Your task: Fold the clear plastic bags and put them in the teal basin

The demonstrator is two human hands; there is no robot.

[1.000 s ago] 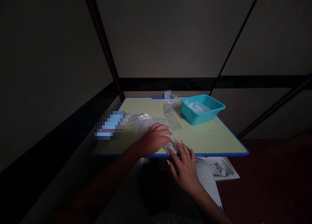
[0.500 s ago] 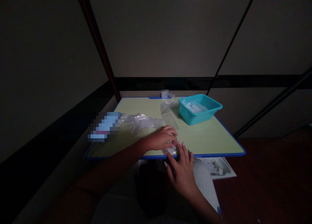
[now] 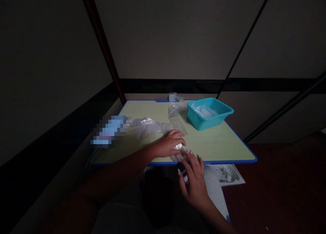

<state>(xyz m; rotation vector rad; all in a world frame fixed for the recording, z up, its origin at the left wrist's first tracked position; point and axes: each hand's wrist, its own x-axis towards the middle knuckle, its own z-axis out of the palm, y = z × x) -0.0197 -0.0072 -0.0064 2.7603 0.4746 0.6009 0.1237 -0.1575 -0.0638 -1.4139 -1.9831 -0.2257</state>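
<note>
A small crinkled clear plastic bag lies at the front edge of the table, with something whitish in or under it that I cannot make out. My left hand is curled over this bag, its plastic showing between thumb and fingers. At the bag's right side is my right hand, fingers spread and the tips at or touching the plastic. Behind my left hand stretches a long crumpled clear plastic sheet. Another strip of clear plastic lies farther back.
A turquoise basin holding white, plastic-wrapped material stands at the back right. A blurred-out blue device is at the left edge. A small clear packet sits at the back edge. Below the table lies a printed sheet.
My left fingers have opened a little, showing more of the shiny plastic. My right hand has shifted slightly right and towards me.
</note>
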